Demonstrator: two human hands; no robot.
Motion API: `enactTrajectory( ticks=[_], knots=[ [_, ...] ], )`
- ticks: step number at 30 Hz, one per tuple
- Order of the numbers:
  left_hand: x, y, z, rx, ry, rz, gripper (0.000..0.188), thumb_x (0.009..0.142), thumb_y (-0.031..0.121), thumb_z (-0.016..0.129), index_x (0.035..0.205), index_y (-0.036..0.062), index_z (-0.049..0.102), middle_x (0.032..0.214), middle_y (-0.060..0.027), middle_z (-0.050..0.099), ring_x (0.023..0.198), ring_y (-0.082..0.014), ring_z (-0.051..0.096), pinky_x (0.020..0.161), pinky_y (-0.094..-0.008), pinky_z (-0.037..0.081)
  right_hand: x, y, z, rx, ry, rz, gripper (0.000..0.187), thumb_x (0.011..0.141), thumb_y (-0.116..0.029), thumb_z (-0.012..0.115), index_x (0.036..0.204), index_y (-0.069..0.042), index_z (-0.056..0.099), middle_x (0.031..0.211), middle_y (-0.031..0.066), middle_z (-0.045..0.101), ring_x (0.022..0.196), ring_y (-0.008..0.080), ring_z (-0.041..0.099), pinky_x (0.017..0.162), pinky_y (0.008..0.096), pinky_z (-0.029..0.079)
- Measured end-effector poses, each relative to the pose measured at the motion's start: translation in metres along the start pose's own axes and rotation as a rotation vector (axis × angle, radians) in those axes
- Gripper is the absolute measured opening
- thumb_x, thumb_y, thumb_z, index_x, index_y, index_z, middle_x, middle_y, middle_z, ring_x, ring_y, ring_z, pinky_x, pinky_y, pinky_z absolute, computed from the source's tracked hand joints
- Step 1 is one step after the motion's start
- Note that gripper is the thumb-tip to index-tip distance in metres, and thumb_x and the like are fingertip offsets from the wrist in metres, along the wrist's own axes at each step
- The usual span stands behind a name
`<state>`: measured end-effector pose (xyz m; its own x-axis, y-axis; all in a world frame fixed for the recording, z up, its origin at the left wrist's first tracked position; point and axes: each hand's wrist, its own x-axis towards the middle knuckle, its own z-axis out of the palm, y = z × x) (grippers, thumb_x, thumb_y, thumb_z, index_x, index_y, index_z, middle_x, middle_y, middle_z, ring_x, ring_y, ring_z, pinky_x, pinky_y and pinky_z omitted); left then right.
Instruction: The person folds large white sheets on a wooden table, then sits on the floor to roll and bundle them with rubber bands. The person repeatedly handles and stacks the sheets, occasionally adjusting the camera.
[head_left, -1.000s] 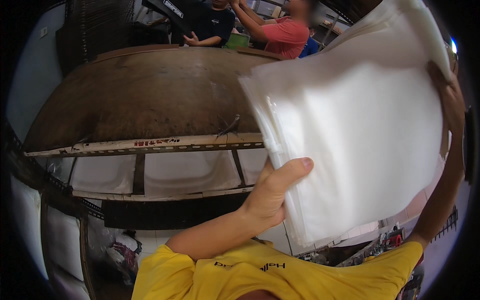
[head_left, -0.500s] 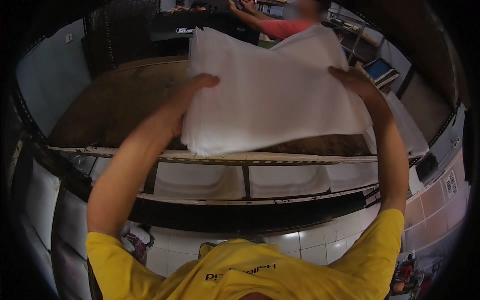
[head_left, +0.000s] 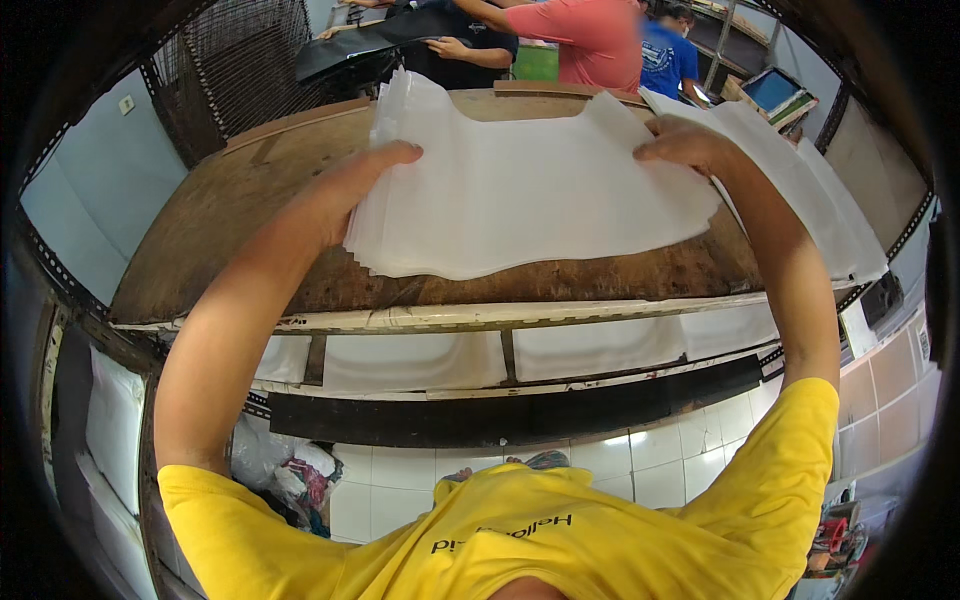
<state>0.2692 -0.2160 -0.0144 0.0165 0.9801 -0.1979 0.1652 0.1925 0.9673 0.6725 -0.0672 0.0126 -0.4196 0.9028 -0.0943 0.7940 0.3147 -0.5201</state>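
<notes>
A stack of thin, whitish, see-through sheets (head_left: 530, 195) is held in front of me over the wooden tabletop (head_left: 230, 230). Its far edge dips in the middle, and the layers fan out at the left side. My left hand (head_left: 372, 180) is closed on the left edge, thumb on top and fingers hidden beneath. On the right edge my right hand (head_left: 688, 145) grips in the same way. Whether the underside touches the wood I cannot tell.
More whitish sheets (head_left: 810, 190) lie at the table's right end. Beneath the front rail, a lower shelf holds white sheets (head_left: 415, 358). Several people work beyond the table, near a black panel (head_left: 350, 50). A blue-faced frame (head_left: 770, 92) stands far right; bagged rags (head_left: 295, 475) lie on the floor.
The stack has come down toward the tabletop and a little to the left, its far edge dropping out of the way of the people behind. Both hands keep their hold.
</notes>
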Motion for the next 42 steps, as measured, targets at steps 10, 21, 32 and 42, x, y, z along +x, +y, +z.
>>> enactTrajectory(
  ticks=[10,21,32,42],
  knots=[
    [0.001,-0.005,-0.012,-0.077,-0.044,0.050,0.075,0.086,0.054,0.068,0.137,0.0003,0.051,0.124,-0.0194,0.064,0.108,-0.0289,0.068,0.092,-0.0429,0.055,0.003,-0.162,0.047,-0.191,-0.025,0.074,0.058,0.093,-0.050,0.058,0.115,0.003,0.063,0.096,0.0174,0.068,0.087,0.0246,0.071,0.074,0.0427,0.062],
    [0.012,-0.005,-0.012,-0.195,-0.187,0.050,0.074,0.090,0.050,0.066,0.142,0.0022,0.044,0.132,-0.0172,0.060,0.114,-0.0278,0.066,0.094,-0.0458,0.056,0.021,-0.073,0.051,0.218,-0.110,0.104,0.046,0.083,-0.040,0.074,0.108,-0.002,0.067,0.083,0.0072,0.067,0.073,0.0158,0.068,0.058,0.0291,0.053],
    [0.005,-0.006,-0.026,-0.162,-0.144,0.078,0.074,0.085,0.049,0.074,0.137,0.0015,0.051,0.127,-0.0171,0.063,0.114,-0.0271,0.066,0.096,-0.0434,0.054,0.024,-0.200,0.085,0.120,-0.101,-0.052,0.080,0.089,-0.064,0.064,0.134,0.000,0.050,0.119,0.0142,0.060,0.106,0.0233,0.066,0.079,0.0372,0.061],
    [-0.003,0.002,-0.003,-0.010,-0.008,0.158,0.117,0.075,0.032,0.086,0.151,-0.0025,0.004,0.133,-0.0298,0.051,0.115,-0.0349,0.063,0.092,-0.0423,0.057,0.011,-0.162,0.138,0.845,-0.112,-0.111,0.077,0.093,-0.046,0.069,0.146,0.000,0.037,0.128,0.0148,0.060,0.111,0.0217,0.063,0.093,0.0352,0.054]
  ],
)
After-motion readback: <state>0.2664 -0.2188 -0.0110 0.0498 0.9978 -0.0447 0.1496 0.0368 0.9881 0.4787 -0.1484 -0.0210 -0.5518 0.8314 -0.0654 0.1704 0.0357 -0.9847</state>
